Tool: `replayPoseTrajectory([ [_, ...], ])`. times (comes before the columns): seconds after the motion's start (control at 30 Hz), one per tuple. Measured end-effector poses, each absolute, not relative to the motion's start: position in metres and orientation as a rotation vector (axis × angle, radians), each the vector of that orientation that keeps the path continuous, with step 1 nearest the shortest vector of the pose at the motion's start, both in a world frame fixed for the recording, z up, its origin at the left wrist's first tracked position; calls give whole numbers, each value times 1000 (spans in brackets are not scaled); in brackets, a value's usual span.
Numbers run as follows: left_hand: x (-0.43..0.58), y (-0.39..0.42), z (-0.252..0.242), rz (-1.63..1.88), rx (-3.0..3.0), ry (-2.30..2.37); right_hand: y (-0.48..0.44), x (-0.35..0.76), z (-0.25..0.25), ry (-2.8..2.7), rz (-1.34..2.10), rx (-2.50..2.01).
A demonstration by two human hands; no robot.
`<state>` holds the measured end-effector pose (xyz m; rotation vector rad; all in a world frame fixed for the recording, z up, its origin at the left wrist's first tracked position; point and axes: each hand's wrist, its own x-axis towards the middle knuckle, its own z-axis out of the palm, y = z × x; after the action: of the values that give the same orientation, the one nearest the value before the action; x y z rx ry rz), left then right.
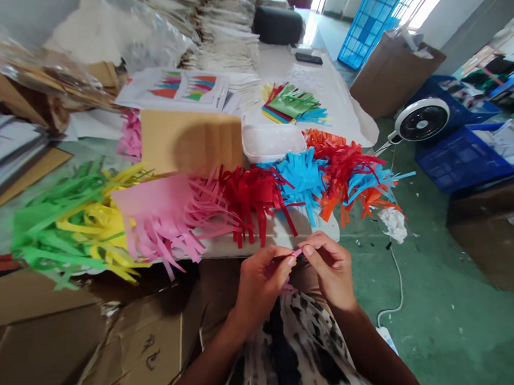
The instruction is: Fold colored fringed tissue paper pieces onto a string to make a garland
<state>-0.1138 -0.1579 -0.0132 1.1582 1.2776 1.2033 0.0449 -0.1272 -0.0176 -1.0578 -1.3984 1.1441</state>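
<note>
Over my lap, my left hand (264,278) and my right hand (332,269) meet, both pinching a narrow twisted piece of pink tissue paper (297,253). Some pink fringe shows below my left hand; the rest is hidden by it. Along the table edge just beyond lie bunches of fringed tissue paper: green (41,227), yellow (103,219), pink (160,209), dark red (250,193), blue (300,174) and orange (329,201). The dark red and blue bunches are nearest to my hands.
Behind the fringes sit a brown cardboard sheet (190,138) and a white plastic box (273,141). Farther back are printed sheets (173,89) and a fanned multicoloured fringe stack (292,103). A small fan (423,123) stands at right; cardboard boxes (131,345) lie at lower left.
</note>
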Motion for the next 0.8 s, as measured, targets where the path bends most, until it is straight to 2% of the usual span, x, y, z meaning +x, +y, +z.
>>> replayPoseTrajectory([
  [0.2,-114,-157,-17,1057,1411,1201,-124,52,-10,-1405,1225,-1073],
  [0.33,-112,-157,-25,964,1391,1134,-122,59,-6,-1307,1153,-1057],
  [0.47,-107,-150,-27,1015,1394,1174,-116,65,-1,-1539,1233,-1017],
  [0.57,-102,-142,-30,921,1512,1250,-95,76,9,-1564,1251,-1052],
  [0.63,-101,-140,-31,929,1584,1348,-72,88,21,-1478,1096,-1097],
  [0.73,-105,-141,-21,1126,1615,1378,-31,106,42,-1354,363,-987],
  [0.8,-111,-145,-3,1199,1577,1199,-6,115,48,-1467,28,-918],
])
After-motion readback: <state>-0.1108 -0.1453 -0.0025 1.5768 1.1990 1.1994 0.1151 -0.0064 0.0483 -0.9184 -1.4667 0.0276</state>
